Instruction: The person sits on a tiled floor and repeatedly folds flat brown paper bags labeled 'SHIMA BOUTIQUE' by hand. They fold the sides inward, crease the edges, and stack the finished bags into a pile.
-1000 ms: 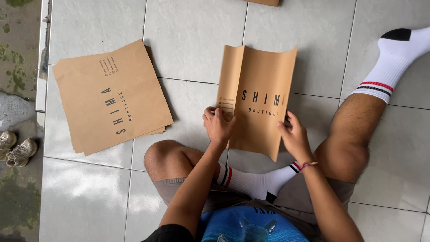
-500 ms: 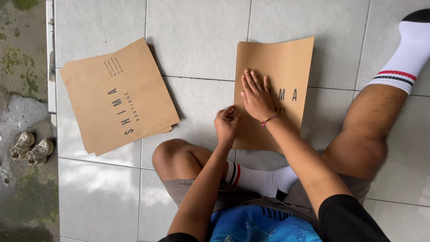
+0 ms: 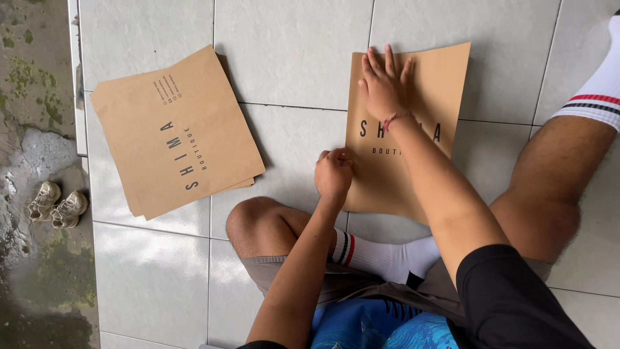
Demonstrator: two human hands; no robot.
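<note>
Bag (image 3: pixel 445 84) flat on floor (image 3: pixel 290 52), 12 o'clock of the knees. Right hand (image 3: pixel 385 84) on its far half, left hand (image 3: pixel 333 174) at its near-left edge. Bag stack (image 3: pixel 174 129) well apart at 10 o'clock; shoes (image 3: pixel 57 204) at 9, off the tiles.

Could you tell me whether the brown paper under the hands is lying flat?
Flat: the right hand presses the paper onto the tiles.

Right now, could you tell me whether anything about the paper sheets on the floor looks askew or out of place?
Only slightly. The stack of brown paper sheets lies turned at an angle to the tile lines, its lower sheets fanned out at the edges. The folded sheet under the right hand and left hand sits nearly square. No tears visible.
</note>
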